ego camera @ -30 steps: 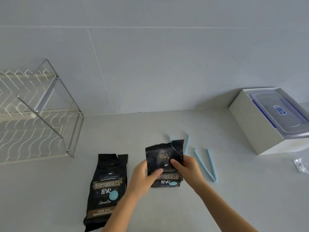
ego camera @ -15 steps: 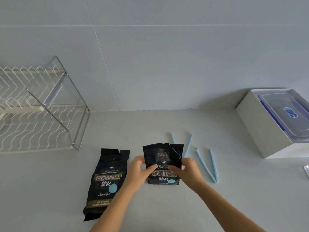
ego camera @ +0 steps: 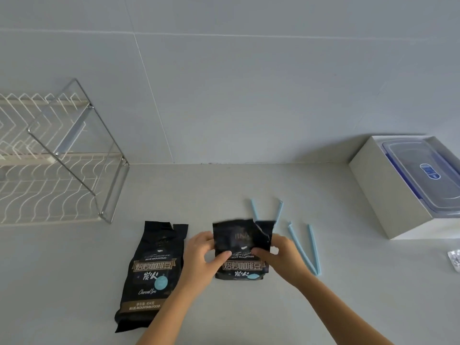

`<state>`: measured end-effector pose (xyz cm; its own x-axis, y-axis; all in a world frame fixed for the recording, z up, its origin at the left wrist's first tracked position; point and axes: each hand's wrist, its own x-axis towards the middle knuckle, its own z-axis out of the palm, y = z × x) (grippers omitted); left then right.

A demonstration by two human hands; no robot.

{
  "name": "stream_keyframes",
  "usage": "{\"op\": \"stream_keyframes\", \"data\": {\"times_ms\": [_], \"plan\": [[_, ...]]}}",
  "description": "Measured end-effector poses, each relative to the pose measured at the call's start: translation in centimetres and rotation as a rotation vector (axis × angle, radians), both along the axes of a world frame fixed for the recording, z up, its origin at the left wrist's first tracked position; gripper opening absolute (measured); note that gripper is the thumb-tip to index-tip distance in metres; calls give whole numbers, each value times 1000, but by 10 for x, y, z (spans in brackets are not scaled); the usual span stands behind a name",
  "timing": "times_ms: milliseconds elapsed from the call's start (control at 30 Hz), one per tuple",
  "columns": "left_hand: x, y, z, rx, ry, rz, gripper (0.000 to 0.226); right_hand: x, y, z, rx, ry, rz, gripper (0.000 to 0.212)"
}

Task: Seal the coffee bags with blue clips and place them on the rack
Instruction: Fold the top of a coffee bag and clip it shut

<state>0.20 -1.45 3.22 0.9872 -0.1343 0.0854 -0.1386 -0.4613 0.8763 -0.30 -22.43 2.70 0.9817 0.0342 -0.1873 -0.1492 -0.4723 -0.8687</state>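
A black coffee bag (ego camera: 240,241) with a torn top stands on the counter in front of me. My left hand (ego camera: 202,257) grips its left edge, thumb on the front. Its right side is pinched by my right hand (ego camera: 280,253). A second black coffee bag (ego camera: 151,270) lies flat to the left, untouched. Two blue clips lie open in V shapes: one (ego camera: 277,211) behind the held bag, partly hidden by it, the other (ego camera: 305,247) just right of my right hand. The wire rack (ego camera: 59,175) stands at the far left against the wall.
A white box (ego camera: 388,192) holding a clear lidded container (ego camera: 428,175) sits at the right. A small crumpled clear wrapper (ego camera: 454,257) lies at the right edge. The tiled wall runs along the back of the counter.
The bag was tilted up and folded a second ago; now it stands straighter with its top spread flat, and both hands have shifted outward to its two sides.
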Motion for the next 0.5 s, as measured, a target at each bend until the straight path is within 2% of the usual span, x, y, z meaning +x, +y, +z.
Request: {"op": "stream_keyframes", "data": {"times_ms": [100, 200, 367, 433, 500], "plan": [[9, 1, -6, 162, -43, 21, 15, 3, 9, -4, 100, 3, -113, 11], [8, 8, -14, 168, -47, 19, 21, 2, 16, -7, 82, -4, -102, 11], [5, 5, -19, 212, -61, 160, 26, 5, 18, -5, 93, 22, -134, 9], [7, 3, -16, 292, -93, 139, 26, 6, 19, -4, 102, 21, -143, 8], [10, 3, -11, 232, -39, 100, 21, 6, 17, -5, 121, 29, -143, 11]]}}
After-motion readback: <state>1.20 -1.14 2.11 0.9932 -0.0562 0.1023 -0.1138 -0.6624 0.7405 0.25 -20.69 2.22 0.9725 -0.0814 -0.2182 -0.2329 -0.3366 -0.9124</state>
